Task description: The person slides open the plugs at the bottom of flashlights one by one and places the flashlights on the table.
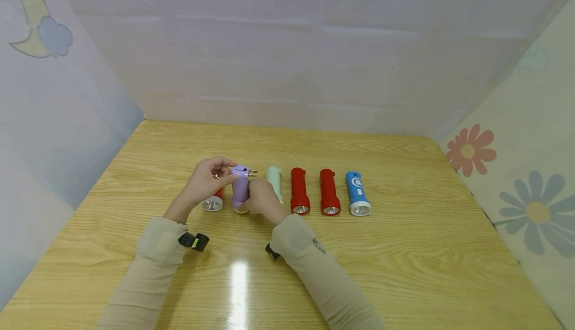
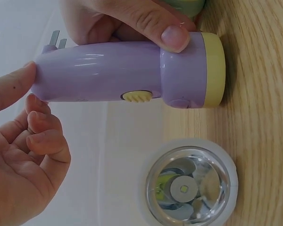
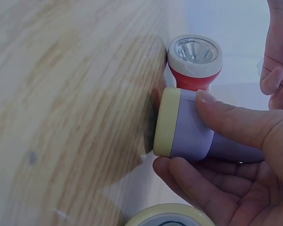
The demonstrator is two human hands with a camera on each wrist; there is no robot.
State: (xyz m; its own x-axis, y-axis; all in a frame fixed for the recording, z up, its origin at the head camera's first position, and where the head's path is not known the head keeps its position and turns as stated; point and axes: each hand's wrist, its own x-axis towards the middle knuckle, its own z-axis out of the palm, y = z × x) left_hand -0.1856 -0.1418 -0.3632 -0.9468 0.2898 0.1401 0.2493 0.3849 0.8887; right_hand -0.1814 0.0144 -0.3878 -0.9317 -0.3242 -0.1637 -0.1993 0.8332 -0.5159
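A purple flashlight stands upright, its yellow-rimmed head down at the tabletop. Two metal plug prongs stick out from its tail on the right side. My right hand grips it low down, the thumb on the purple head and the fingers curled round the other side. At the top, my left hand pinches the tail end with thumb and fingertips. A yellow slide switch shows on its body. Left of it lies a red flashlight with a white head, partly hidden behind my left hand.
Right of the purple one, a pale green flashlight lies partly behind my right hand. Farther right come two red flashlights and a blue one with a white head. Cloth-covered walls border the wooden table.
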